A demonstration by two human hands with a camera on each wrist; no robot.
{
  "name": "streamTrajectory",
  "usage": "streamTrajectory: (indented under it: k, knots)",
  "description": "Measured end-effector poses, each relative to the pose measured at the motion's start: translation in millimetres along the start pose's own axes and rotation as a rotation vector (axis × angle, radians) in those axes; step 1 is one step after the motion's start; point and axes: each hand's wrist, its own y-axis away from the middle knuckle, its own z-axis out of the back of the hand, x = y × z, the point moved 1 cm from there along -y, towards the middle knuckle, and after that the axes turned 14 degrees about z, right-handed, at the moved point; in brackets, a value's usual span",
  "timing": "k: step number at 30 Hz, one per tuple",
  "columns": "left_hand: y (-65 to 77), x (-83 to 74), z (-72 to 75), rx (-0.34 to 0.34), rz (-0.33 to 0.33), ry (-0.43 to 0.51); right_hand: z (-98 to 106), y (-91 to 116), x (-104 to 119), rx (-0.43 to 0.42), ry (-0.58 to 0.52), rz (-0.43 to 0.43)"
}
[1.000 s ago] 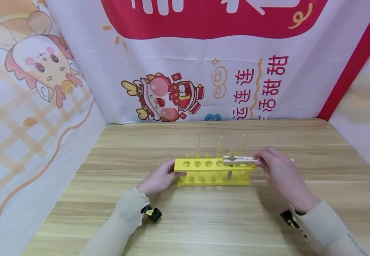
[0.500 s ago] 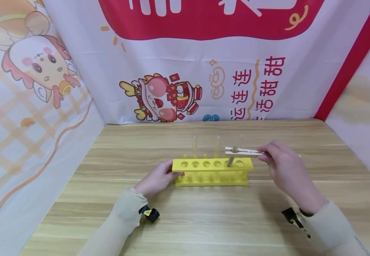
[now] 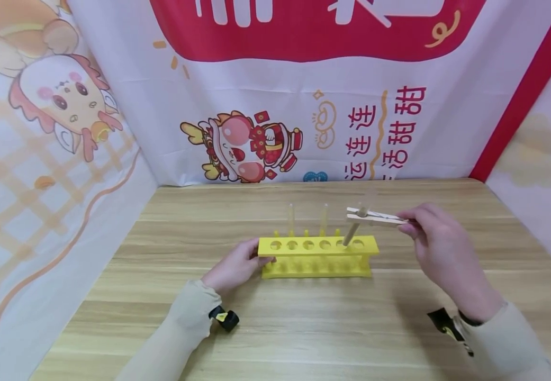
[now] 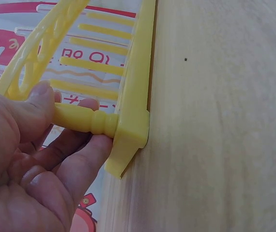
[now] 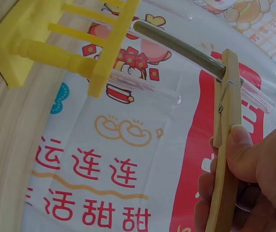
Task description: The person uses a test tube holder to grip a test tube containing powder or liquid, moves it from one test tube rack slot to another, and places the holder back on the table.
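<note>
A yellow test tube rack (image 3: pixel 317 254) stands on the table, its top plate lined with a row of holes. My left hand (image 3: pixel 234 267) grips the rack's left post (image 4: pixel 77 117) between thumb and fingers. With my right hand (image 3: pixel 439 246) I hold a wooden test tube clamp (image 5: pixel 229 116), pinched by its handle. The clamp's jaws are around a glass test tube (image 5: pixel 181 47) with grey-brown contents in its lower part. That tube leans, its rounded bottom close to the rack's right-hand holes; whether the tip is still inside a hole I cannot tell.
Clear test tubes stand along the back of the rack, one (image 3: pixel 291 219) toward the left and another (image 3: pixel 323 219) near the middle. Yellow pegs (image 4: pixel 92 65) rise behind the top plate. A printed cloth (image 3: pixel 275 121) hangs behind the wooden table (image 3: pixel 299 333).
My right hand has moved up and to the right, drawing the clamped test tube upward out of the rack and tilting it. My left hand has stayed on the rack.
</note>
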Motion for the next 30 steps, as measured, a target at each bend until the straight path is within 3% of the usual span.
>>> streamTrajectory:
  k: [15,30]
  knots:
    - [-0.1,-0.6,1.7,0.034,0.009,0.017,19,-15,-8,0.043,0.047,0.009]
    - [-0.3,-0.8,2.1,0.02,0.02,0.001,27,-17,-12,0.045,0.085,0.052]
